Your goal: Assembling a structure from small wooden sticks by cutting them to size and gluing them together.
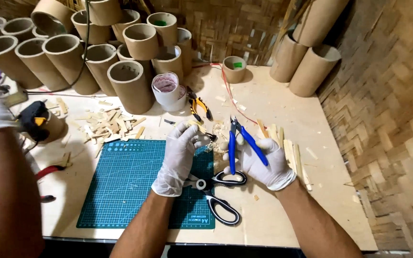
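Observation:
My left hand (180,150), in a white glove, pinches a small pale wooden piece (198,125) above the green cutting mat (125,186). My right hand (266,165), also gloved, grips blue-handled cutters (242,141) with the jaws pointing up toward the wooden piece. The two hands are close together, a small gap between them. Black-handled scissors (218,193) lie on the mat's right edge, just below both hands.
Many cardboard tubes (130,83) stand at the back left, two more (311,67) at the back right. Wood scraps (106,124), a white tape roll (167,88), orange pliers (199,107), wooden strips (292,153), a glue gun (34,119). Another person's arm (1,181) at left.

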